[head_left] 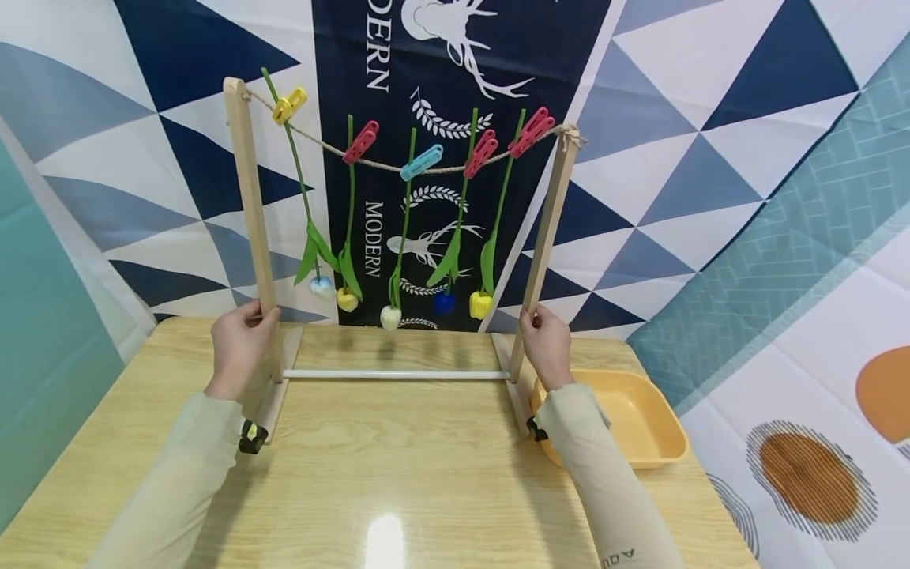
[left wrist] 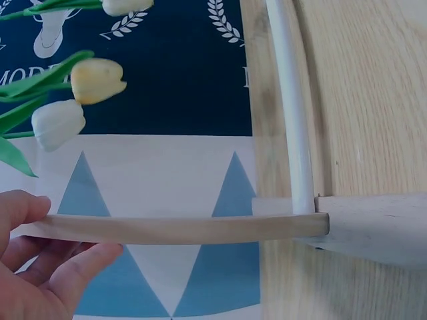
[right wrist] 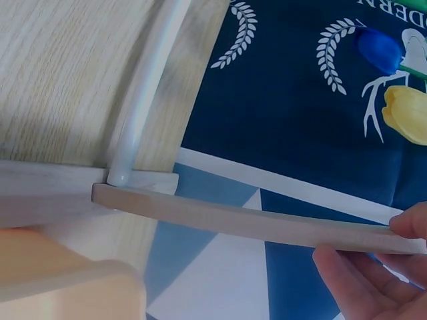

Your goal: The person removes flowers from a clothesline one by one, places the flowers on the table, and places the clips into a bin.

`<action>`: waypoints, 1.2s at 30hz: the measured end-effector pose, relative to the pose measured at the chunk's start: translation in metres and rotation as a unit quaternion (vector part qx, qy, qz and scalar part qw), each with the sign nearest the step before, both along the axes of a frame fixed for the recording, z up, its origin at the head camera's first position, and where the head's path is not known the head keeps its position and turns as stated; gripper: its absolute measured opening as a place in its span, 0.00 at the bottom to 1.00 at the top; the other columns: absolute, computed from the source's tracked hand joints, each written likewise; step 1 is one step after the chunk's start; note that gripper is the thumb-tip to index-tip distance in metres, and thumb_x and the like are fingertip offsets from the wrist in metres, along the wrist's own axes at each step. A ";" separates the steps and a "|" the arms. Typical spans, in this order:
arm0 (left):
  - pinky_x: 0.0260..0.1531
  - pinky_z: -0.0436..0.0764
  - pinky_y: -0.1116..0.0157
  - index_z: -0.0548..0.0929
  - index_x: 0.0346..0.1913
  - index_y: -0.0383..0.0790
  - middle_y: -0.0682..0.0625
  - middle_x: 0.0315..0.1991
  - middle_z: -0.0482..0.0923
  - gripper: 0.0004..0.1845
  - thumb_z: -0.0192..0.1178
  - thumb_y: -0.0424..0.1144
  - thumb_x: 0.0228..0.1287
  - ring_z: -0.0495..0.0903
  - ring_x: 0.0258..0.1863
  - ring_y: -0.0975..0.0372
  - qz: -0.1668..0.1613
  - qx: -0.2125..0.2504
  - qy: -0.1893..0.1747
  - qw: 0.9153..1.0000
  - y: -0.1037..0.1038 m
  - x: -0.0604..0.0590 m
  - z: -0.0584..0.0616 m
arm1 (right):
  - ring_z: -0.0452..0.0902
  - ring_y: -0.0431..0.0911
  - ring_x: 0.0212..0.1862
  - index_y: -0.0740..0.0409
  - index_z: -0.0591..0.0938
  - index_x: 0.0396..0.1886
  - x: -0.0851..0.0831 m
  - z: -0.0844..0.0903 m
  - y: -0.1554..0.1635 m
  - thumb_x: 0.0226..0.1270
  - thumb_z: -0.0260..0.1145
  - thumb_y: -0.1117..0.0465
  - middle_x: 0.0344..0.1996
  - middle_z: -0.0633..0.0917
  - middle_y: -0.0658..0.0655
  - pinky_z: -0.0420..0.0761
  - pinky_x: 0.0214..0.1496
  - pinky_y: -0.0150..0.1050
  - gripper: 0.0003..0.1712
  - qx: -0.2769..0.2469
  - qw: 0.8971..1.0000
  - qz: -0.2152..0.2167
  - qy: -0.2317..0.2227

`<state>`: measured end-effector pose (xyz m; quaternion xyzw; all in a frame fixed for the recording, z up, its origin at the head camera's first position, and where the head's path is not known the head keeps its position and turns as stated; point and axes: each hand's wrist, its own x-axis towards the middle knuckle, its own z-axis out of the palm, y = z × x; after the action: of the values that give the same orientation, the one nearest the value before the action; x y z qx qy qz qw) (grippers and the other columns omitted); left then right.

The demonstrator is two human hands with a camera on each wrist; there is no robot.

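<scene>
On the wooden table [head_left: 398, 474], a wooden rack [head_left: 250, 205] strung with pegged tulips [head_left: 389, 316] is gripped low on its posts by the left hand [head_left: 240, 344] at nine o'clock and the right hand [head_left: 546, 346] at three, fingers curled round.

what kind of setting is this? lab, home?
Probably a staged recording setup, not a lived-in room: printed fabric backdrop all around, a small wooden table, and a wooden rack with artificial tulips pegged to its string, both hands holding its posts.
</scene>
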<state>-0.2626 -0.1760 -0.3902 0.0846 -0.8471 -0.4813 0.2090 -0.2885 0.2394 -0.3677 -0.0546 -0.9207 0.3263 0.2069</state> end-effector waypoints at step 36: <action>0.24 0.68 0.87 0.81 0.52 0.31 0.34 0.45 0.82 0.20 0.58 0.43 0.64 0.66 0.24 0.88 0.007 0.012 -0.012 1.000 -0.009 0.014 -0.005 | 0.81 0.52 0.28 0.64 0.82 0.41 0.018 -0.009 0.005 0.66 0.58 0.60 0.28 0.85 0.64 0.78 0.26 0.36 0.13 0.004 0.999 0.017 0.031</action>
<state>-0.2486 -0.1848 -0.3950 0.0994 -0.8431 -0.4888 0.2010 -0.2706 0.2440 -0.3767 -0.0282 -0.9159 0.3277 0.2300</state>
